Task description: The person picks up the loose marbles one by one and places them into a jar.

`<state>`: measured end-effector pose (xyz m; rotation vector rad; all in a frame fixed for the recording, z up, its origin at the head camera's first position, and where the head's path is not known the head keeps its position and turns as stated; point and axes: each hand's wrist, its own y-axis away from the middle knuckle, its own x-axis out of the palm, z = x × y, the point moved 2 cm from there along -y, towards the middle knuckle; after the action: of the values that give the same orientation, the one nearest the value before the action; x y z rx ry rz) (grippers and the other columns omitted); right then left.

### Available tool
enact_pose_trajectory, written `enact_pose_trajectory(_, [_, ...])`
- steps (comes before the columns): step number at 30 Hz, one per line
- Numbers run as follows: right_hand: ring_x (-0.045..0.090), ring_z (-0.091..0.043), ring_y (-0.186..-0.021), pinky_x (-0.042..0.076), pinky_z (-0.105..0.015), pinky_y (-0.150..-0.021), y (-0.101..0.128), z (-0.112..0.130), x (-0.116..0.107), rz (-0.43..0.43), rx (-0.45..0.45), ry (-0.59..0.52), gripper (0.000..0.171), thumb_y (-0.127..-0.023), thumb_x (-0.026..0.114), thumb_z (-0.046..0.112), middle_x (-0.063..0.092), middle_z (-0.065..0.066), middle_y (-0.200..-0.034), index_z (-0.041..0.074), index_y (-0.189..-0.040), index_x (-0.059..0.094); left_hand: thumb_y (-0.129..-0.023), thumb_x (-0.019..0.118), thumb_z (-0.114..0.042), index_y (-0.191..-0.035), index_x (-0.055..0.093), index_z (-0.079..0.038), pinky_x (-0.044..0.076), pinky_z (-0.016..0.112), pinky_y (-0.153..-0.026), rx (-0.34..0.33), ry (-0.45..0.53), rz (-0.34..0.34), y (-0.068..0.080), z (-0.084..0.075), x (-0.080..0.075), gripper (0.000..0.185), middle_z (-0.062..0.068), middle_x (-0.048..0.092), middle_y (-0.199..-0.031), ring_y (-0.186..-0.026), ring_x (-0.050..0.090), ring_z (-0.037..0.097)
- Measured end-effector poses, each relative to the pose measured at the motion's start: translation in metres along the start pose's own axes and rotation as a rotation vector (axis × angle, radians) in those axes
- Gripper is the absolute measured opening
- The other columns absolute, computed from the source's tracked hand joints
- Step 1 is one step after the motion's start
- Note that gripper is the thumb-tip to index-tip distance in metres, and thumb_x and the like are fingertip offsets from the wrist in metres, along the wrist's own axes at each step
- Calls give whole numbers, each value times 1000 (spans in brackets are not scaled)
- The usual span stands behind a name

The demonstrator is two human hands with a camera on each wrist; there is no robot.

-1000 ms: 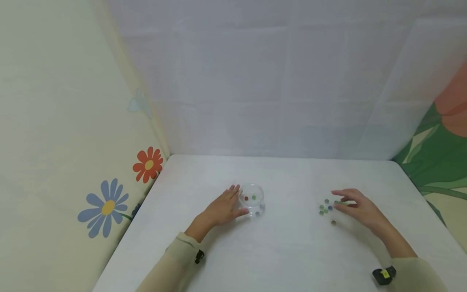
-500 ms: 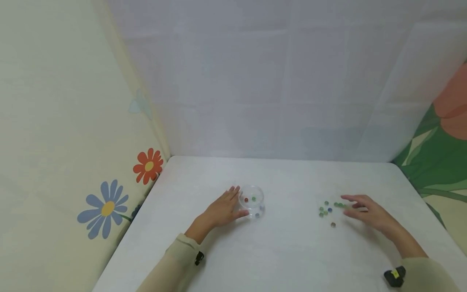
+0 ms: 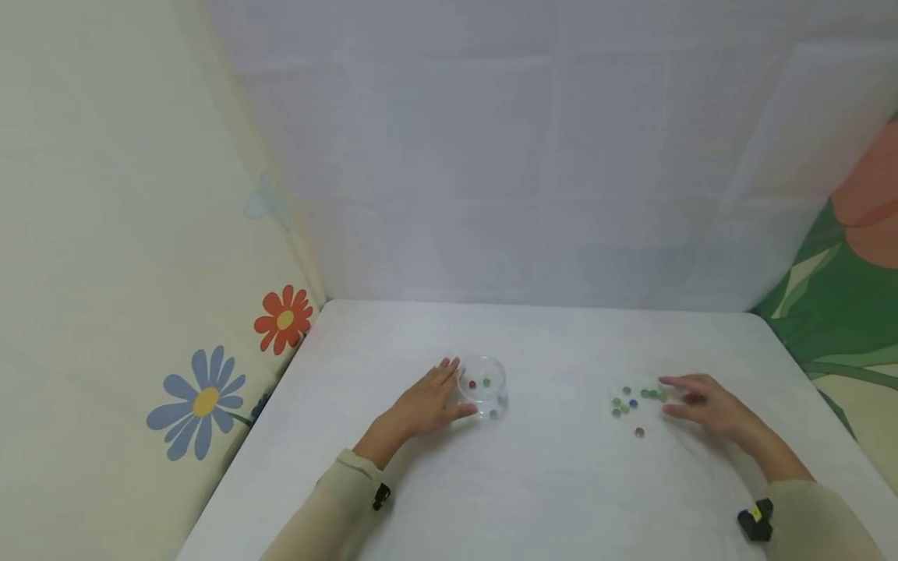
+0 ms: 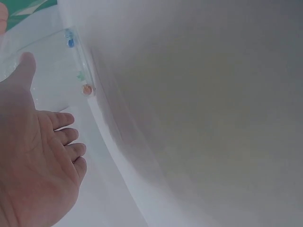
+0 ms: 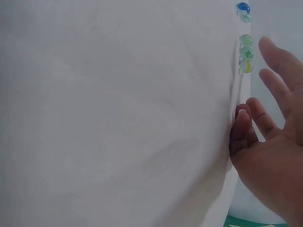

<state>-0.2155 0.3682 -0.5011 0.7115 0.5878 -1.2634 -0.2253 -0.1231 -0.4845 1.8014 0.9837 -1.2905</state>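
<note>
left hand (image 3: 421,405) flat against clear bowl (image 3: 482,384) | right hand (image 3: 705,403) loose beside marbles (image 3: 634,401) | marbles' count unclear

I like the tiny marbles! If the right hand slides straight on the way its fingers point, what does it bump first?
Probably the green marbles just ahead of the right hand; depth is hard to judge.

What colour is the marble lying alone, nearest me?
The lone marble looks brownish, best seen in the head view.
</note>
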Motion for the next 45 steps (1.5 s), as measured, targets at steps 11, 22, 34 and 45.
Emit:
enact_pose_trajectory(11, [42,-53,-122,40,-70,-100,-8,-8,5,-3,53,30,65,-92,75,32,32,-36,-142,1,-145,52,-98,41,-72,-161,17,-2,13,40,-128,-18,2,20,1,-1,1,97,11,12,-170,-157,9,25])
enact_pose_trajectory(22, [40,-54,-125,38,-70,-103,-13,-7,8,-47,93,39,52,-92,75,25,34,-35,-141,1,-136,61,-98,40,-71,-161,18,-2,13,41,-128,-12,-13,13,1,-2,-1,97,11,12,-170,-157,9,25])
enact_pose_trajectory(34, [44,-54,-120,40,-69,-101,-13,-7,9,-76,57,53,37,-95,69,17,36,-37,-137,-3,-126,66,-98,42,-71,-161,19,-2,13,41,-128,-16,-4,22,2,-3,-3,96,11,13,-170,-157,9,26])
enact_pose_trajectory(45, [45,-53,-120,40,-68,-101,-12,-5,10,-87,69,57,31,-95,69,15,37,-37,-138,-3,-120,67,-99,40,-70,-161,21,-3,13,41,-128,-12,-26,15,1,-1,0,94,11,14,-170,-157,9,25])
